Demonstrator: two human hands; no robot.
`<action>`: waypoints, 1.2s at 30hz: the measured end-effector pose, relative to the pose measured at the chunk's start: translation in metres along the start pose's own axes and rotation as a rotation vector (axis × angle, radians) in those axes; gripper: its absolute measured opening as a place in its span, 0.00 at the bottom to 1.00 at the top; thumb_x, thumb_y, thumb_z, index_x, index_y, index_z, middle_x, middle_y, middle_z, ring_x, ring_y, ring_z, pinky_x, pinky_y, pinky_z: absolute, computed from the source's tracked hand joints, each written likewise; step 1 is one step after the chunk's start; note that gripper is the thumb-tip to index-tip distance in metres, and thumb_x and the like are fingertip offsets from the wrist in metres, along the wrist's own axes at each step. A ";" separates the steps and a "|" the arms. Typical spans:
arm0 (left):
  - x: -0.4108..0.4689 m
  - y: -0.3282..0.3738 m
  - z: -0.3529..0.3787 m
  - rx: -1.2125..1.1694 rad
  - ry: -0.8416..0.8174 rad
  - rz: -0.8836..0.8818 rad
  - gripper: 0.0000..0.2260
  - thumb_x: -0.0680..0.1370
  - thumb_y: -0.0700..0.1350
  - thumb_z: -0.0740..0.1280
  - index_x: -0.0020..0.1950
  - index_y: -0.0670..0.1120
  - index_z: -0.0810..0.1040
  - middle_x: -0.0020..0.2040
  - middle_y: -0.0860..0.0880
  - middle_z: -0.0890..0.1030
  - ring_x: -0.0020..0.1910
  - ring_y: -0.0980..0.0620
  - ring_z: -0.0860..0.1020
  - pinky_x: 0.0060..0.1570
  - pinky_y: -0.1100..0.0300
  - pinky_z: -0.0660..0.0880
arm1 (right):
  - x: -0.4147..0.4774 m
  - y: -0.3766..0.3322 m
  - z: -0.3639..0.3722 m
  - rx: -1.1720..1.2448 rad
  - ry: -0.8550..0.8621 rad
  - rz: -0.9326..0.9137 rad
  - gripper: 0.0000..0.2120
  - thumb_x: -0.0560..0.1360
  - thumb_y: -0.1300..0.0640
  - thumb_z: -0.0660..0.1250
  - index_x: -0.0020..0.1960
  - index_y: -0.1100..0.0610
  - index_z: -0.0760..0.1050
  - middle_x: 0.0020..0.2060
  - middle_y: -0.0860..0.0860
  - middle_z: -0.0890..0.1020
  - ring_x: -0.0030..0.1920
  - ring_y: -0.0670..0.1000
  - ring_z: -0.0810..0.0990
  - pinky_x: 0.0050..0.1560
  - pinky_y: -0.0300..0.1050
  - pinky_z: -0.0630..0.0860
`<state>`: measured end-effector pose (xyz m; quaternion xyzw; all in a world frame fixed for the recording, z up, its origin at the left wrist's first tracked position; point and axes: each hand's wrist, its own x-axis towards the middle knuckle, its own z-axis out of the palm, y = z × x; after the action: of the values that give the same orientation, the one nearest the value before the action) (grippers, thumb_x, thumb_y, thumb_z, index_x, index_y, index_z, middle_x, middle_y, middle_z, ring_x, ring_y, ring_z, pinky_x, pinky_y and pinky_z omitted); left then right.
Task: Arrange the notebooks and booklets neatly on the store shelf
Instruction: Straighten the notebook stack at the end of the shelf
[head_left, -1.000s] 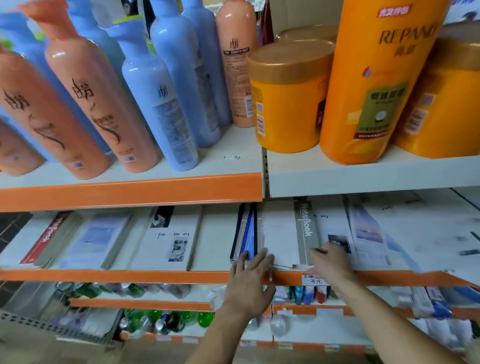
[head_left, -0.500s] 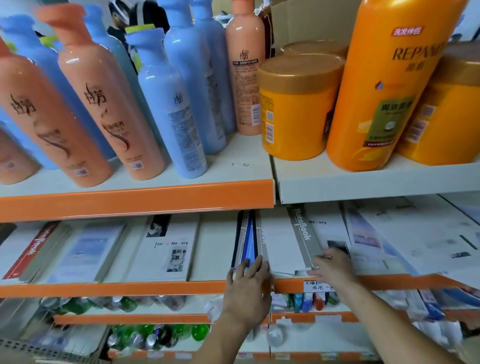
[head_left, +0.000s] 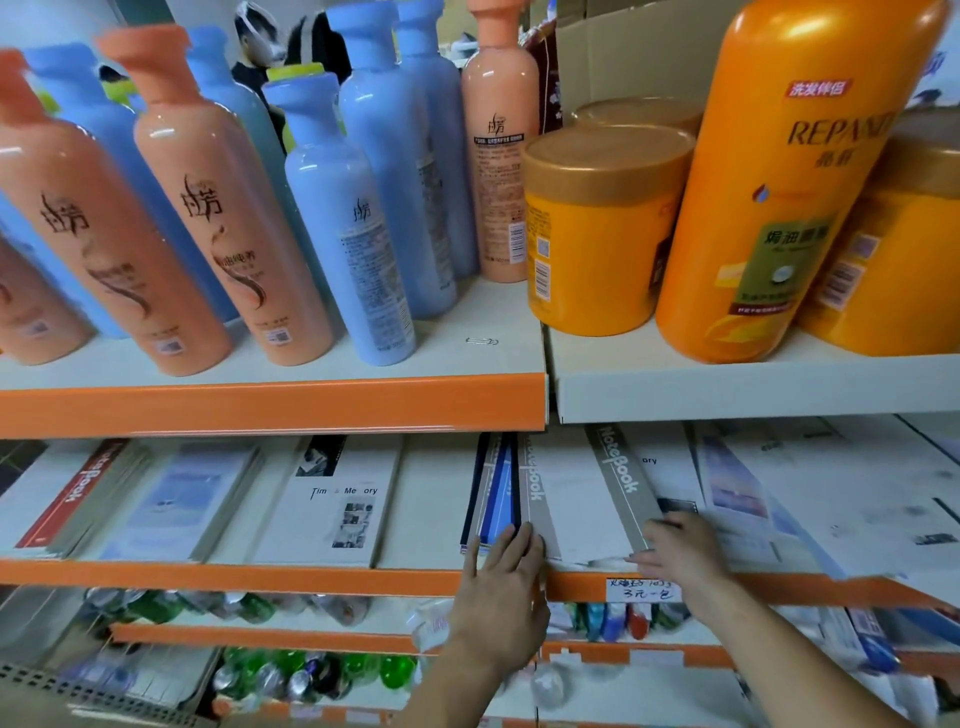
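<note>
Notebooks lie flat on the middle shelf (head_left: 291, 578) behind its orange lip. A white notebook with grey "NoteBook" spines (head_left: 571, 499) sits at the centre, beside a blue and dark one (head_left: 496, 499). My left hand (head_left: 501, 587) lies with straight fingers against the near edges of the blue and white notebooks. My right hand (head_left: 680, 548) rests on the near right corner of the white notebook, fingers on its front edge. Left of them lie a "Time Memory" booklet (head_left: 332, 499), a pale blue notebook (head_left: 182, 499) and a red-spined one (head_left: 78, 493).
The shelf above carries peach and blue bottles (head_left: 332, 218), orange tubs (head_left: 597, 228) and a tall orange bottle (head_left: 779, 197). More white booklets (head_left: 810, 493) overlap at the right. A price tag (head_left: 641, 590) hangs on the lip. Lower shelves hold small packaged goods (head_left: 291, 670).
Both hands stay at the near edge of the central notebooks; the left hand has slid slightly right onto the white notebook's edge. The view has tilted a little upward.
</note>
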<state>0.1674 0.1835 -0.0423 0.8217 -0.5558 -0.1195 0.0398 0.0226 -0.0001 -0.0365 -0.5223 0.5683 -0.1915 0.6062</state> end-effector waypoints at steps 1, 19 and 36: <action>0.002 0.003 0.000 0.014 -0.017 0.015 0.33 0.82 0.54 0.57 0.83 0.51 0.46 0.83 0.53 0.44 0.82 0.52 0.41 0.76 0.46 0.32 | 0.001 0.000 -0.001 0.001 0.014 -0.006 0.04 0.80 0.66 0.62 0.51 0.62 0.75 0.45 0.61 0.83 0.41 0.61 0.86 0.47 0.55 0.83; 0.033 0.027 0.001 -0.032 0.026 0.068 0.31 0.81 0.57 0.56 0.82 0.57 0.49 0.83 0.53 0.51 0.80 0.45 0.54 0.78 0.45 0.49 | -0.006 0.002 -0.043 -0.219 0.224 -0.208 0.07 0.74 0.67 0.62 0.38 0.61 0.75 0.29 0.55 0.77 0.31 0.54 0.74 0.33 0.44 0.68; 0.052 -0.008 -0.016 -0.313 0.129 -0.405 0.24 0.77 0.61 0.69 0.69 0.54 0.69 0.66 0.50 0.69 0.62 0.43 0.68 0.60 0.49 0.72 | -0.012 0.010 0.026 -1.027 -0.299 -0.669 0.23 0.81 0.50 0.61 0.75 0.44 0.67 0.77 0.39 0.62 0.77 0.41 0.56 0.79 0.44 0.48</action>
<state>0.1971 0.1376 -0.0360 0.9060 -0.3511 -0.1568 0.1772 0.0386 0.0240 -0.0440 -0.9174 0.3026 0.0016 0.2583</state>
